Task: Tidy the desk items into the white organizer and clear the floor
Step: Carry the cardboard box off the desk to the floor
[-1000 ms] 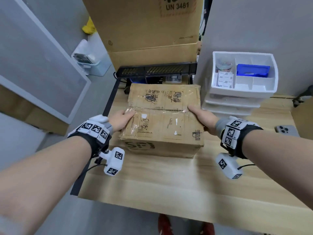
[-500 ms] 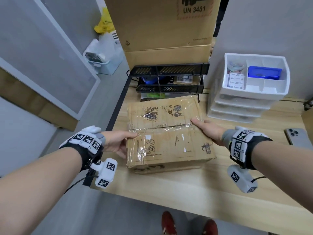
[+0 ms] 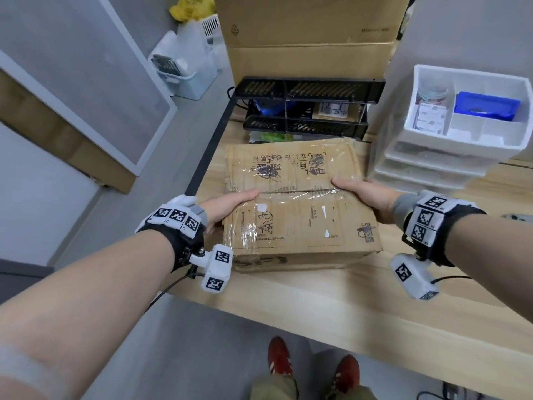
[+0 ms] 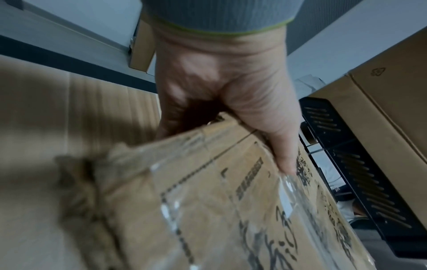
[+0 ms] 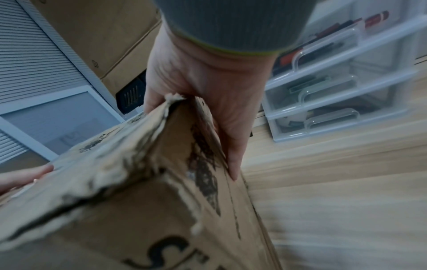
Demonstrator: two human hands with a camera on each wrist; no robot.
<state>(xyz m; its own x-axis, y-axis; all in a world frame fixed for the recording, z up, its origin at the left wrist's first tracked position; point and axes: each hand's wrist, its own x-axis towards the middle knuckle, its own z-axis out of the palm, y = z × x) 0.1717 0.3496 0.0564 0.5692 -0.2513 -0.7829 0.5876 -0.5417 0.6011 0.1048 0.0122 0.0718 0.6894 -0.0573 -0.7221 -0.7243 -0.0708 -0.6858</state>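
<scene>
A worn, taped cardboard box (image 3: 300, 209) is over the left part of the wooden desk (image 3: 346, 307). My left hand (image 3: 230, 206) grips its left side, thumb on the lid. My right hand (image 3: 363, 192) grips its right side the same way. The left wrist view shows my left hand (image 4: 231, 102) with its thumb along the box (image 4: 219, 210) top and its fingers under the edge. In the right wrist view my right hand (image 5: 208, 91) clasps the torn corner of the box (image 5: 138, 210). I cannot tell if the box touches the desk. The white organizer (image 3: 432, 140) stands back right.
A black tray rack (image 3: 308, 90) stands behind the box, with large cardboard cartons (image 3: 308, 33) behind it. A phone (image 3: 516, 217) lies at the right edge. White bins (image 3: 184, 70) sit on the floor at left. My red shoes (image 3: 279, 356) show below the desk edge.
The box has come toward me, away from the black rack, with both hands still on its sides. A gap now shows between the box and the rack.
</scene>
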